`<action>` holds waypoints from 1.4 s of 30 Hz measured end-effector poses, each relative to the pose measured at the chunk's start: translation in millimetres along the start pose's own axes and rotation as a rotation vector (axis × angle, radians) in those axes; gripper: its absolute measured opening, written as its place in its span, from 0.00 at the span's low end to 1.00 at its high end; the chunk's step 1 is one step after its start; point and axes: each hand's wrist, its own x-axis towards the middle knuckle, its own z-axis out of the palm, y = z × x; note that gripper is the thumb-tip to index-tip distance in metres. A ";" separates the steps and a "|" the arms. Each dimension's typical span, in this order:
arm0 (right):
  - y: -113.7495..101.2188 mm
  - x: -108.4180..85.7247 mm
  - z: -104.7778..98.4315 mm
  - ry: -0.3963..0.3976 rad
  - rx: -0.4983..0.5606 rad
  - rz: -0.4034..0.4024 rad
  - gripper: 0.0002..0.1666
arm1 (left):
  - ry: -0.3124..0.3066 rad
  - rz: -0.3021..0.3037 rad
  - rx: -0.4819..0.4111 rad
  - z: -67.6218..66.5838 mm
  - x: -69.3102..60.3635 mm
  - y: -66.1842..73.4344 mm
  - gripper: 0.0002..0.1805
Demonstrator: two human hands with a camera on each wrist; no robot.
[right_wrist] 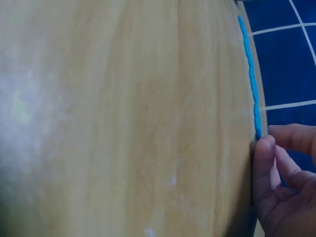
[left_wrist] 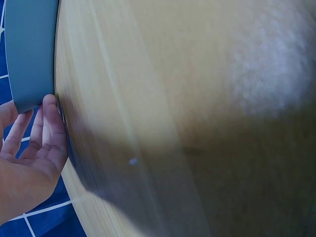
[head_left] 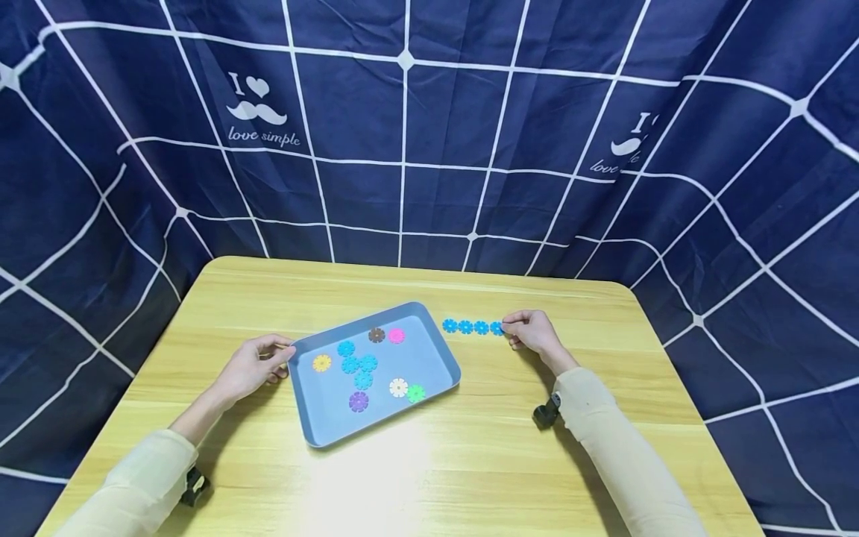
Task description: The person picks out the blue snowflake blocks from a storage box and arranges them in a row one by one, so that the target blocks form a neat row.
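Note:
My left hand grips the upper left corner of a shallow blue-grey tray, thumb at the rim and fingers beside its wall in the left wrist view. Inside the tray lie loose notched plastic discs: several light-blue discs, a yellow disc, a purple disc, a brown disc, a pink disc, a cream disc and a green disc. Right of the tray, my right hand pinches the right end of a straight row of blue notched discs. Edge-on, the row looks thin and flat.
Everything rests on a light wooden table with rounded back corners. A dark blue curtain with white grid lines surrounds its back and sides. Small black devices sit at both wrists.

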 end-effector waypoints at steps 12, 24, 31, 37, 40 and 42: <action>-8.3 -13.5 1.6 -0.061 0.017 -0.056 0.22 | 0.007 0.014 0.012 -1.7 0.8 -4.2 0.21; -29.8 -31.7 16.0 -0.076 0.065 -0.143 0.21 | 0.007 0.017 0.010 -0.7 -0.3 -1.3 0.20; -46.4 -43.6 29.3 -0.086 0.056 -0.193 0.19 | 0.004 0.017 0.010 0.0 -0.3 -1.4 0.20; -58.5 -51.1 44.3 -0.099 0.051 -0.245 0.19 | 0.004 0.018 0.014 0.6 1.1 -3.7 0.20; -64.6 -54.9 52.8 -0.112 0.042 -0.258 0.18 | 0.002 0.015 0.014 0.6 0.9 -4.2 0.21; -68.8 -57.1 58.7 -0.124 0.042 -0.258 0.18 | 0.003 0.014 0.015 0.6 0.9 -4.2 0.21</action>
